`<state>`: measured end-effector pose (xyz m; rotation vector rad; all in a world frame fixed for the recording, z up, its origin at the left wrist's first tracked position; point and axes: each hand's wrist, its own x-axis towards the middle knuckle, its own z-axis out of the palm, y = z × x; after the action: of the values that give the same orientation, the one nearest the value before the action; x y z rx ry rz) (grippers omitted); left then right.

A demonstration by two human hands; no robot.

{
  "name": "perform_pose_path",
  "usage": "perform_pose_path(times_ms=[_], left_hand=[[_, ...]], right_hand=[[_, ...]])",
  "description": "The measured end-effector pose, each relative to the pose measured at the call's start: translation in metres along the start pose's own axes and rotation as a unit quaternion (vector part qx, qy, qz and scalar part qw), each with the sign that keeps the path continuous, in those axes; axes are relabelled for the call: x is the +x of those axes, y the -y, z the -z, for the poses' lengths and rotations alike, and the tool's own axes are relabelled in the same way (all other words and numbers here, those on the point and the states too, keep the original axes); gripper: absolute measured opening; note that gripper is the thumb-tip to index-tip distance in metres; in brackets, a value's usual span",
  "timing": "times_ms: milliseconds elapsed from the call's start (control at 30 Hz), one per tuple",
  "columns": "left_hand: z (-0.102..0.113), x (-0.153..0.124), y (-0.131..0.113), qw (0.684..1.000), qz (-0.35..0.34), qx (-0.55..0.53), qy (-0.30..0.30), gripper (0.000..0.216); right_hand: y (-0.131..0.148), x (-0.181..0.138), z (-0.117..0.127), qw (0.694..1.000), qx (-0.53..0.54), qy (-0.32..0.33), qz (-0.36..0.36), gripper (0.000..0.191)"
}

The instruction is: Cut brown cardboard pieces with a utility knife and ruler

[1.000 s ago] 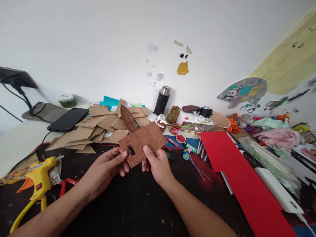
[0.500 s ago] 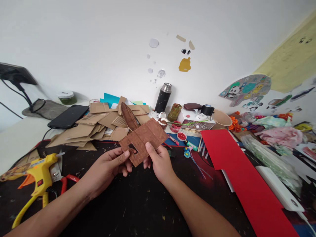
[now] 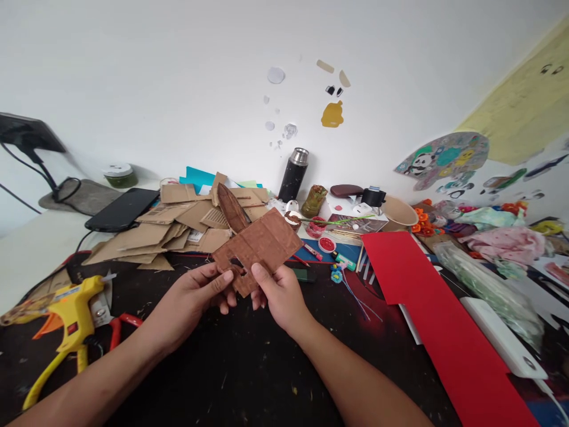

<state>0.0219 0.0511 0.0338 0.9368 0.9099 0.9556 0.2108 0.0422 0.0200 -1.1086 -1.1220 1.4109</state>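
Together, your left hand (image 3: 195,293) and right hand (image 3: 282,293) pinch a notched brown cardboard piece (image 3: 272,238), tilted, above the dark surface (image 3: 249,367). Beyond it lie cardboard scraps (image 3: 137,240); a yellow glue gun (image 3: 71,320) sits to your left, red paper (image 3: 429,302) to your right.

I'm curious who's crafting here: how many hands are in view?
2: the left hand holds the brown cardboard piece at its lower left, the right hand at its lower right edge. No others show.

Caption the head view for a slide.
Both hands hold a notched brown piece over a dark surface, cardboard scraps beyond.
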Motion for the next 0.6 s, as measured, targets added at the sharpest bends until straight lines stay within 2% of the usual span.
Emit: perform_pose_path(times_ms=[133, 267, 433, 500, 600], left_hand=[[0.01, 0.002, -0.013, 0.992, -0.061, 0.086, -0.069, 0.043], [0.016, 0.002, -0.017, 0.955, -0.106, 0.255, -0.106, 0.035], [0.015, 0.001, 0.006, 0.875, -0.152, 0.454, -0.068, 0.047], [0.016, 0.002, 0.015, 0.852, -0.178, 0.489, -0.047, 0.039], [0.016, 0.004, 0.021, 0.834, -0.2, 0.513, -0.034, 0.021]], right_hand=[[0.005, 0.003, 0.008, 0.998, -0.01, -0.057, 0.025, 0.065], [0.007, 0.009, 0.017, 0.992, 0.023, -0.118, 0.044, 0.061], [0.004, 0.009, 0.015, 0.993, 0.014, -0.113, 0.037, 0.059], [0.004, 0.007, 0.013, 0.994, 0.01, -0.107, 0.032, 0.059], [0.004, 0.007, 0.012, 0.994, 0.01, -0.104, 0.032, 0.059]])
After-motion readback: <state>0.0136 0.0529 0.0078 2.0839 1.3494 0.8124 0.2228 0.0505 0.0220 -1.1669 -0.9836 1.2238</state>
